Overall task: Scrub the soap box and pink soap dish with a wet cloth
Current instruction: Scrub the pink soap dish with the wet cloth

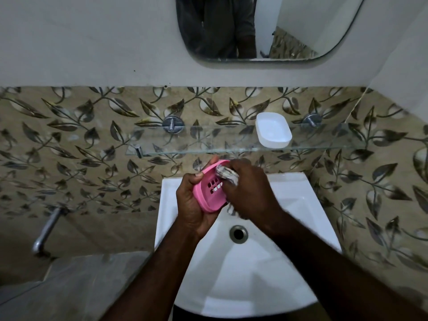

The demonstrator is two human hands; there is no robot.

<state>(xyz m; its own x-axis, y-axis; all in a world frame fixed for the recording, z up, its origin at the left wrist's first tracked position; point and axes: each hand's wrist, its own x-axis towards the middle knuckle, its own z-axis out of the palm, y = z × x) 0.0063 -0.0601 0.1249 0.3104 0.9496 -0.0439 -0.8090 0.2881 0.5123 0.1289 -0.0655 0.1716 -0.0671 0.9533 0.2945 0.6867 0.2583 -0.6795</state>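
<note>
Left hand [191,206] tight round pink soap dish [206,200], right hand [250,191] tight round cloth [225,174].

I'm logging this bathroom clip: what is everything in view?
sink: one, white, bottom centre
drain: one, metal, in the sink
glass shelf: one, clear, on the leaf-tiled wall
mirror: one, silvery, above the shelf
tap: one, chrome, lower left
soap box: one, white, on the shelf
pink soap dish: one, pink, over the sink
cloth: one, greyish, against the dish
left hand: one, grips the dish
right hand: one, grips the cloth
</note>
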